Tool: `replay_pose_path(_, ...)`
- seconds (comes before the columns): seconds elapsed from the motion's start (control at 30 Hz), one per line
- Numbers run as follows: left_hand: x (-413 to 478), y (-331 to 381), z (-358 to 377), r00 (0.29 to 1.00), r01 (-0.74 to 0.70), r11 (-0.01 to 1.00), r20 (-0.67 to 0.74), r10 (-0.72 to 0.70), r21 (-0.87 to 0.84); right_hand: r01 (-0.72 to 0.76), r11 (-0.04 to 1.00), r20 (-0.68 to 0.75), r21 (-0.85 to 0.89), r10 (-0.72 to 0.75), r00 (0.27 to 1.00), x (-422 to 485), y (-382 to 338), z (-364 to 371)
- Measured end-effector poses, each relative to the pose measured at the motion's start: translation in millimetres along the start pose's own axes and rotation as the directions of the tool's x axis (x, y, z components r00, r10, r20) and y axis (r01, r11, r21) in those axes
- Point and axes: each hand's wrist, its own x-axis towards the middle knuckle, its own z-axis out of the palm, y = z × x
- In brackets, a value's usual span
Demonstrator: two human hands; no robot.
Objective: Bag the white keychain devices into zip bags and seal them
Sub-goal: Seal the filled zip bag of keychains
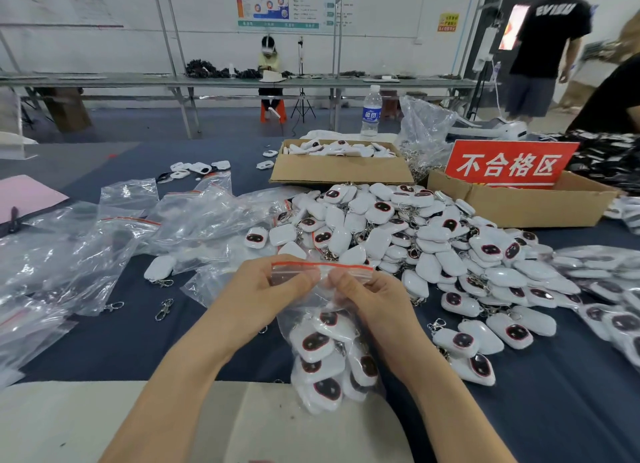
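Note:
A clear zip bag (325, 345) with a red seal strip hangs above the table's near edge, filled with several white keychain devices that have dark oval faces. My left hand (266, 286) pinches the bag's top strip at its left part. My right hand (367, 296) pinches the same strip just right of the middle. Behind the hands, a big heap of loose white keychain devices (415, 241) spreads across the dark table. Empty zip bags (114, 241) lie crumpled at the left.
Two cardboard boxes stand behind the heap, one (341, 170) holding white devices, the other (526, 199) bearing a red sign. A water bottle (371, 111) stands further back. Filled bags (609, 289) lie at the right edge. Loose metal clips (164, 308) lie left of my hands. People are in the background.

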Motion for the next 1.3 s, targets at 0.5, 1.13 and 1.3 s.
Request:
replay_pose_path(0.5, 0, 0, 4, 1.0, 0.009, 0.997, -0.001, -0.009, 0.076, 0.05, 0.989, 0.029, -0.137, -0.047, 0.998, 0, -3, -4)
replay_pose_path(1.13, -1, 1, -5, 0.998, 0.038, 0.996, 0.054, -0.043, 0.082, 0.13, 0.971, -0.003, -0.201, -0.133, 0.991, 3, 3, 2)
replay_pose_path(1.3, 1, 0, -2, 1.0, 0.025, 0.999, 0.014, -0.026, 0.038, 0.126, 0.973, -0.007, -0.194, -0.13, 0.991, 2, 5, 1)
